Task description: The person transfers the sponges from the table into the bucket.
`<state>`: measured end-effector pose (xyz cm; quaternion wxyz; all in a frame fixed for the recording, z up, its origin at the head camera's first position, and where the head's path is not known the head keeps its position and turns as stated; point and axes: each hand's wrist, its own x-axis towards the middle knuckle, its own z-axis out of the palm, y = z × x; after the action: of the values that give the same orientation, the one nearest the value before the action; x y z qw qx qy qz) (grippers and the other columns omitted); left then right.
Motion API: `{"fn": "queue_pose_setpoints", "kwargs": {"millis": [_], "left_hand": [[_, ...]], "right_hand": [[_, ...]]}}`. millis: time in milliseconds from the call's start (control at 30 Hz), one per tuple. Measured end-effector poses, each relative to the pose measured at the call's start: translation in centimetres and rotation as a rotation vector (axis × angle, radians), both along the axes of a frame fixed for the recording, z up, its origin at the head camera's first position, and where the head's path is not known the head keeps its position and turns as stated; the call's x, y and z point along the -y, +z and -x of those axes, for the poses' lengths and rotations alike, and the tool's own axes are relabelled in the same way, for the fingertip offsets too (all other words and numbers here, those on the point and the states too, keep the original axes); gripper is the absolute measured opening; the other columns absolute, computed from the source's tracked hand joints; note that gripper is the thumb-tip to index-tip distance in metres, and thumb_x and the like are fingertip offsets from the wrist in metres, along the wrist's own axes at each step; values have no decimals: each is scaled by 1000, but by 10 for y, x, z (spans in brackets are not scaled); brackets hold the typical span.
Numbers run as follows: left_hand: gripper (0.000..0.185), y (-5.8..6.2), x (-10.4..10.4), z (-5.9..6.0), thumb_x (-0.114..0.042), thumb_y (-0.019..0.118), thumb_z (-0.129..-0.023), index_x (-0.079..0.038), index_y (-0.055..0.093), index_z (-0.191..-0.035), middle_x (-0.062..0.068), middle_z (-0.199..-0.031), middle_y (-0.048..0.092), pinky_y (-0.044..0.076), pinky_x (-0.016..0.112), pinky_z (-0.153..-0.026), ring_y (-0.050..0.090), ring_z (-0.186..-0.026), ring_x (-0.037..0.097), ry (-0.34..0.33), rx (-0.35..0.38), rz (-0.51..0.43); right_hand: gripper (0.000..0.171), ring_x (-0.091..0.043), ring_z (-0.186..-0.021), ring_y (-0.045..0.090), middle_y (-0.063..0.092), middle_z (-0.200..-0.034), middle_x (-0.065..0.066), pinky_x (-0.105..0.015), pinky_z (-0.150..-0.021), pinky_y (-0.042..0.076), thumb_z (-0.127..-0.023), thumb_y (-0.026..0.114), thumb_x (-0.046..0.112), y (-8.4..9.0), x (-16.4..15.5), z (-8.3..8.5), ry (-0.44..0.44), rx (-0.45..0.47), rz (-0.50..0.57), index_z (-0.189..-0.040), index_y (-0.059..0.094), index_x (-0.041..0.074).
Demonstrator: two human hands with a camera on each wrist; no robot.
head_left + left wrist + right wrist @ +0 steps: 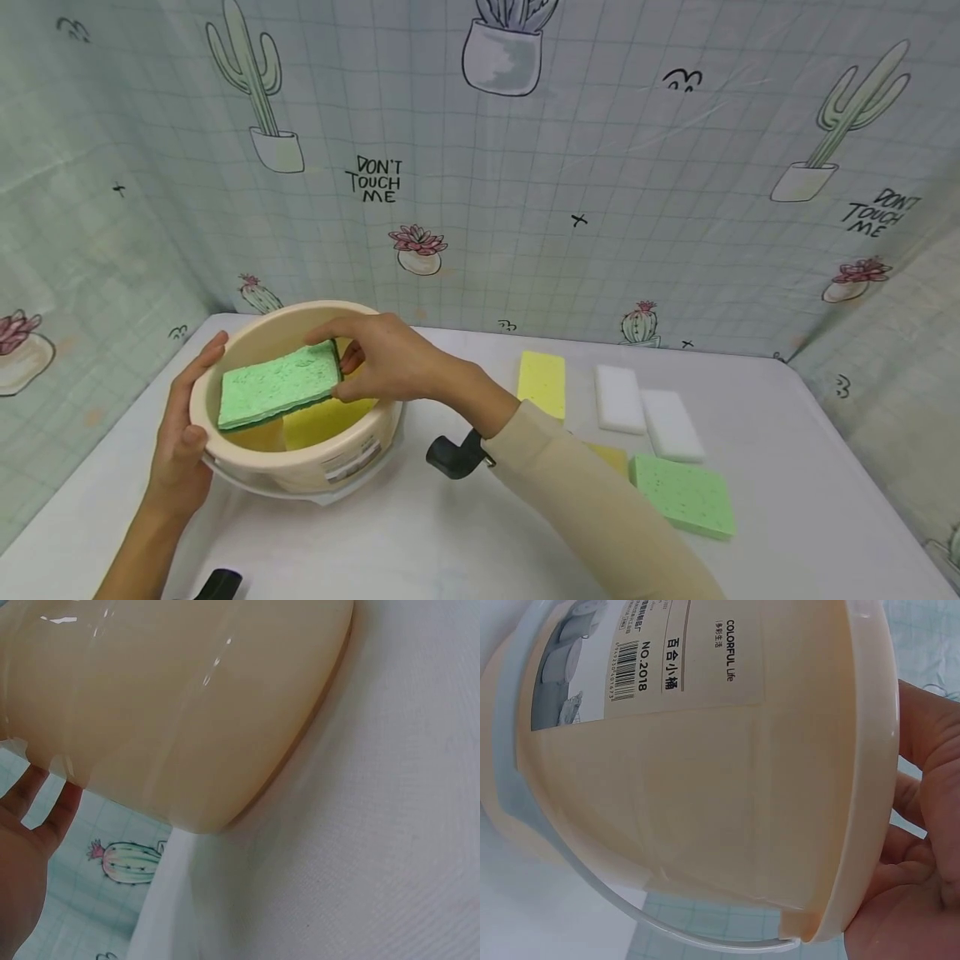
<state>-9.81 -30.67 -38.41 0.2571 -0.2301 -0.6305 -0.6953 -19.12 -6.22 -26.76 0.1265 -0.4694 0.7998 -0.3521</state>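
Observation:
A cream plastic bucket with a pale handle stands at the left of the white table. My right hand pinches a green sponge by its right end, over the bucket's mouth. This sponge has a darker green underside and tilts down to the left. Against the outside of the bucket's left wall rests my left hand, its fingers fairly straight and touching near the rim. Inside the bucket shows a yellow sponge, partly hidden by the green one. The right wrist view shows the bucket's label; the held sponge is hidden there.
On the right of the table lie a yellow sponge, two white sponges and a green sponge. Another yellowish piece is partly behind my right sleeve. A cactus-print cloth hangs behind the table.

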Motion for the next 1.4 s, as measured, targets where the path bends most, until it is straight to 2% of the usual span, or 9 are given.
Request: {"fn": "queue_pose_setpoints", "kwargs": {"millis": [400,600,833,1067,1233,1400], "left_hand": [[74,1,1,3,-34,62,-89,3,32,-145,16,-156,18,13,24,-112,14,-141,26,-17,-43,-9],[74,1,0,3,-34,62,-88,2,32,-145,14,-156,19,13,24,-112,13,-141,26,-17,-24,-19],[74,0,0,2,-33,63,-88,2,32,-146,14,-156,18,16,23,-111,13,-141,25,-24,-12,-25],[74,-2,0,3,-34,62,-89,3,31,-146,15,-156,18,20,23,-109,15,-141,26,-40,-38,-29],[74,-2,-1,4,-33,62,-88,2,32,-145,15,-156,18,20,22,-109,15,-141,26,-44,-33,-38],[75,-1,0,2,-34,64,-88,3,32,-145,15,-156,19,19,22,-109,15,-141,25,-34,-39,-34]], "right_hand": [[57,-1,-80,57,56,-111,6,-9,-71,46,-78,75,5,3,2,0,1,-51,-5,-131,56,10],[59,-4,-83,57,56,-112,4,-10,-71,46,-78,75,5,3,1,1,-11,-63,-2,-133,54,9],[60,-7,-84,55,57,-111,2,-10,-71,45,-80,74,7,3,0,4,-51,-114,-69,-135,53,10],[56,-10,-91,56,52,-132,-3,-14,-71,43,-84,69,7,7,-3,4,-83,-174,-171,-137,53,12],[50,-11,-92,55,54,-129,1,-14,-71,44,-84,66,6,8,-12,7,-115,-186,-132,-133,57,14],[46,-12,-88,54,57,-120,2,-15,-70,46,-84,66,5,5,-31,8,-117,-184,-14,-130,59,12]]}}
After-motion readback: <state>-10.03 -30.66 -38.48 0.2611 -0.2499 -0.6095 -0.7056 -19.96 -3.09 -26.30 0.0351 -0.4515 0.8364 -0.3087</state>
